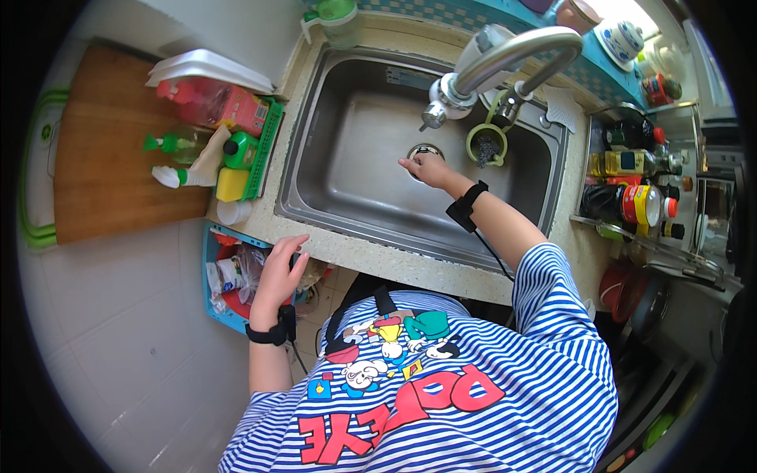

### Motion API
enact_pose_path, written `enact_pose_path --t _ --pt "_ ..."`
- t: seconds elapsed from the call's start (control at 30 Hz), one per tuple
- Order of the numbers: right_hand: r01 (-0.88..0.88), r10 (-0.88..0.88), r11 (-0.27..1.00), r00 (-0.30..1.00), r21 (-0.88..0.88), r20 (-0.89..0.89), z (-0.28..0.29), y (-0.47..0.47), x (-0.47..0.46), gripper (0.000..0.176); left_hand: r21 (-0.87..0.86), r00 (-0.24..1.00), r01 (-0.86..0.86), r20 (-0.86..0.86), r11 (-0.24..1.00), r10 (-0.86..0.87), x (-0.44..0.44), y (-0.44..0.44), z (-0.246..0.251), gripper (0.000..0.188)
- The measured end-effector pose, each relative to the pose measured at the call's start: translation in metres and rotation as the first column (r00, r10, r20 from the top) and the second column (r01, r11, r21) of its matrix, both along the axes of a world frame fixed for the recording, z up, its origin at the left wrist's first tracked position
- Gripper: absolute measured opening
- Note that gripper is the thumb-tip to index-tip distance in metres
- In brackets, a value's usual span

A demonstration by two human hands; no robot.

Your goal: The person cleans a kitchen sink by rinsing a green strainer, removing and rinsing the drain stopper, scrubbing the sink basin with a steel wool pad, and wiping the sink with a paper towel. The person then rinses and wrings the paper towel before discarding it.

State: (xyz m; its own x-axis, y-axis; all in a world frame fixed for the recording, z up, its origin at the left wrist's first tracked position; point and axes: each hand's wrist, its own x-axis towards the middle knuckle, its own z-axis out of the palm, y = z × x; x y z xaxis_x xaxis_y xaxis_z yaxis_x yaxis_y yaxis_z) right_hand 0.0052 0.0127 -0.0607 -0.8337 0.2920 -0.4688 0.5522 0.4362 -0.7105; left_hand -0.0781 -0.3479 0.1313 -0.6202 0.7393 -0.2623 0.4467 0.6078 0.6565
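My right hand [427, 169] is down in the stainless steel sink [366, 142], over the round drain [427, 150]. Its thumb points left, and the other fingers are partly hidden at the drain, so I cannot tell whether they hold anything. My left hand [280, 271] is raised in front of the counter's edge, above a blue plastic basket, fingers apart and holding nothing. A curved metal faucet [514, 47] reaches over the sink. Right of my right hand, a green-rimmed strainer cup [487, 145] with a dark scouring ball in it hangs below the tap fitting.
A green basket [271, 148] with bottles and a yellow sponge [232, 184] stands left of the sink, near a wooden board [112, 148]. A metal rack [591, 220] of sauce bottles stands on the right. The blue basket [208, 284] holds plastic bags.
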Motion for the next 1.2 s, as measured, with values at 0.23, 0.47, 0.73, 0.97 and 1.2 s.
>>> enact_pose_path --t 0.23,0.47,0.73,0.97,1.2 --pt "0.145 -0.145 0.981 0.989 0.131 -0.003 0.004 -0.020 -0.017 0.059 -0.045 0.933 -0.053 -0.359 0.998 0.034 -0.028 -0.011 -0.049 0.035" --pt "0.143 -0.146 0.988 0.987 0.052 0.060 0.003 -0.025 0.003 0.059 -0.148 0.774 0.143 -0.600 0.979 -0.204 -0.054 -0.004 -0.080 0.042" --pt "0.636 -0.457 0.752 0.691 0.171 -0.561 0.082 0.039 0.049 0.036 -0.175 0.778 0.138 -0.590 0.975 -0.216 -0.066 -0.007 -0.105 0.042" --pt "0.735 -0.478 0.589 0.651 0.335 -0.589 0.116 0.095 0.063 0.038 -0.144 0.718 0.120 -0.670 0.982 -0.186 -0.061 -0.012 -0.119 0.041" --pt "0.683 -0.449 0.631 0.709 0.369 -0.544 0.105 0.099 0.067 0.032 -0.133 0.722 0.093 -0.673 0.987 -0.159 -0.059 -0.011 -0.118 0.041"
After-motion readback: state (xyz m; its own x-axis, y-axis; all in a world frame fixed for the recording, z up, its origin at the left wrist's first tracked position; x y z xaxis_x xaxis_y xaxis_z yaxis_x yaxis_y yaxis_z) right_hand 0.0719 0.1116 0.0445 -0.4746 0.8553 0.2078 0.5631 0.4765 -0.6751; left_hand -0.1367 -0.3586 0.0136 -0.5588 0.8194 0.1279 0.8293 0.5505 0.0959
